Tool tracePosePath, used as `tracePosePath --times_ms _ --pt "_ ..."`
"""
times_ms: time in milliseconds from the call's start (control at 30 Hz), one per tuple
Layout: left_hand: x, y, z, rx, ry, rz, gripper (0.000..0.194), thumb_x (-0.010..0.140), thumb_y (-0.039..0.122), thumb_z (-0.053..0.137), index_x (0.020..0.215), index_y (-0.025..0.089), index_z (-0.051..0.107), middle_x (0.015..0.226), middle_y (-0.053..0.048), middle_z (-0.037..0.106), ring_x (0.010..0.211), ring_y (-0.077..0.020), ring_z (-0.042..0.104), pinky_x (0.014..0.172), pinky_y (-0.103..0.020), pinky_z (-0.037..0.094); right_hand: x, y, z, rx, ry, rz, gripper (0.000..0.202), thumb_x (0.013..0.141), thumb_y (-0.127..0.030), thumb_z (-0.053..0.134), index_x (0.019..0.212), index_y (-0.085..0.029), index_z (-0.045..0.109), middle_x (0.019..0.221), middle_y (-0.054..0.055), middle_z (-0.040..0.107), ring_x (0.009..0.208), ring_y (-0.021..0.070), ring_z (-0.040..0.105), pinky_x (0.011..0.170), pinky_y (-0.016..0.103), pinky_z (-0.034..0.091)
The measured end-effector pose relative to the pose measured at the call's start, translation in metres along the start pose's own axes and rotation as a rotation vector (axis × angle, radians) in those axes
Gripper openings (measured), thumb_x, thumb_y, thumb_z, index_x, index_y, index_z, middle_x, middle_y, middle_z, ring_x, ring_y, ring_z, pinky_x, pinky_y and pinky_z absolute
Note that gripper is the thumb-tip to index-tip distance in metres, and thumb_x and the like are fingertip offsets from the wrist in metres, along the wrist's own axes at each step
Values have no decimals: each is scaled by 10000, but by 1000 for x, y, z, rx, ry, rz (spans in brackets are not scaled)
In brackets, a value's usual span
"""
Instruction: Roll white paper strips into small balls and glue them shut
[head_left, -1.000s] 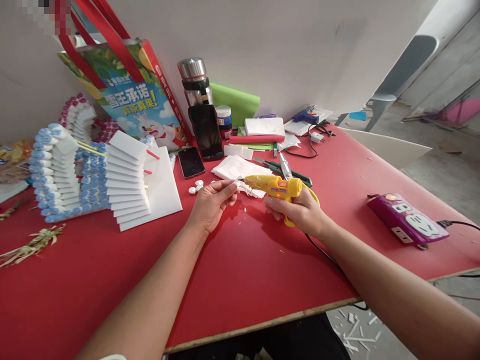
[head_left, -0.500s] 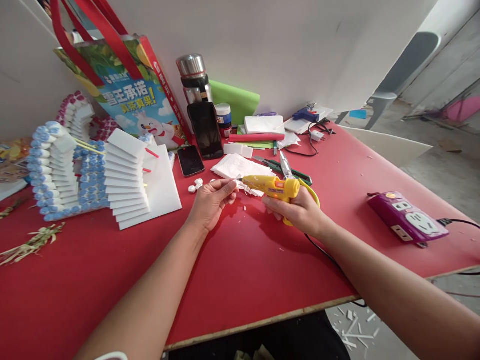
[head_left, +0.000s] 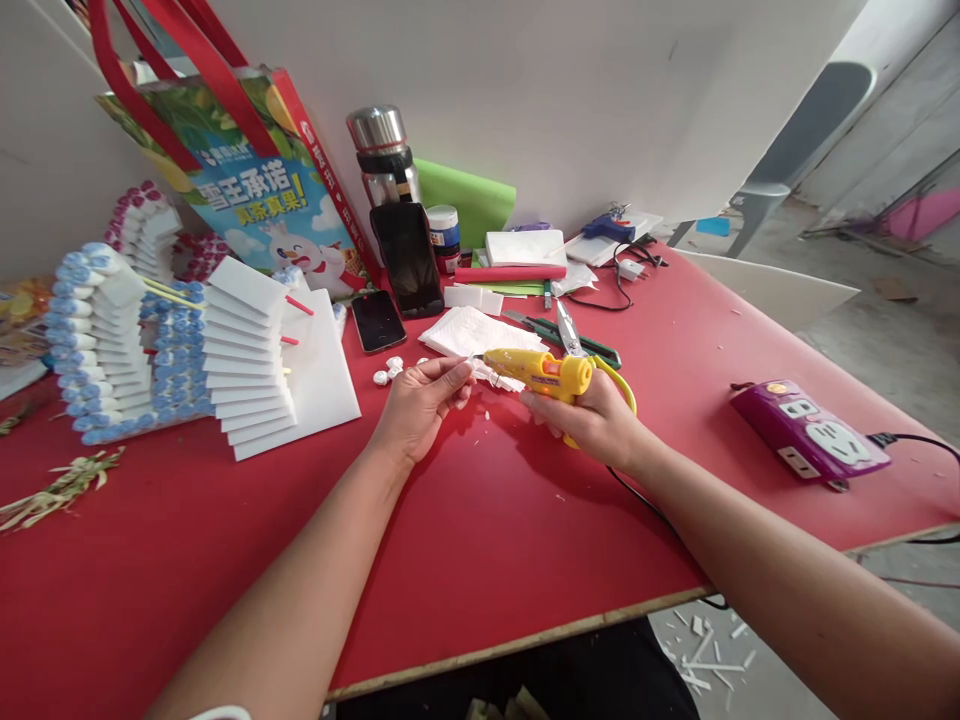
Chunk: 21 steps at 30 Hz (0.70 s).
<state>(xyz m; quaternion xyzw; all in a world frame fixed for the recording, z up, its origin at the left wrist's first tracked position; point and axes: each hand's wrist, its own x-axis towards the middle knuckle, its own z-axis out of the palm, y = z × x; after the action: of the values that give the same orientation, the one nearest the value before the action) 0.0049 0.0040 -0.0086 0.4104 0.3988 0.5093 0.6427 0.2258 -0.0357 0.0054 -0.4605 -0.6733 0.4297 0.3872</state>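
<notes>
My right hand (head_left: 589, 412) is wrapped around the handle of a yellow hot glue gun (head_left: 529, 369), its nozzle aimed left. Close to the nozzle tip, the thumb and forefinger of my left hand (head_left: 422, 402) are pinched together. Whatever they hold is too small and too hidden to name. Just behind the fingers lies a stack of thin white paper sheets (head_left: 469, 332), partly covered by the glue gun. A few small crumpled white balls (head_left: 382, 376) sit to the left of my left hand, on the red table (head_left: 450, 560).
On the left stands a white layered model with blue edging (head_left: 139, 350). Behind are a patterned bag (head_left: 255, 200), a steel flask (head_left: 381, 150) and two phones, one upright (head_left: 406, 258). Cutters (head_left: 570, 330) lie beyond the glue gun. A purple power strip (head_left: 814, 430) sits right.
The view has shifted very slightly. Both hands and the glue gun keep nearly the same pose, with the nozzle still by my left fingertips.
</notes>
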Motion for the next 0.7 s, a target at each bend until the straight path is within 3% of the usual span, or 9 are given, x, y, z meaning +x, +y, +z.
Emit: tracePosePath --times_ms 500,700 --pt "0 1 1 -4 18 -8 323 662 329 909 872 112 793 744 -52 681 604 -74 543 571 -224 402 -1 -2 -2 36 56 -1 307 912 -408 636 697 -199 573 546 -10 516 486 127 463 473 300 340" --pt "0 2 2 -16 45 -19 326 644 328 919 844 110 784 743 -49 681 603 -73 542 585 -232 411 -2 -7 -1 65 -3 -14 346 914 -389 630 644 -197 533 548 -5 518 518 129 471 502 304 350"
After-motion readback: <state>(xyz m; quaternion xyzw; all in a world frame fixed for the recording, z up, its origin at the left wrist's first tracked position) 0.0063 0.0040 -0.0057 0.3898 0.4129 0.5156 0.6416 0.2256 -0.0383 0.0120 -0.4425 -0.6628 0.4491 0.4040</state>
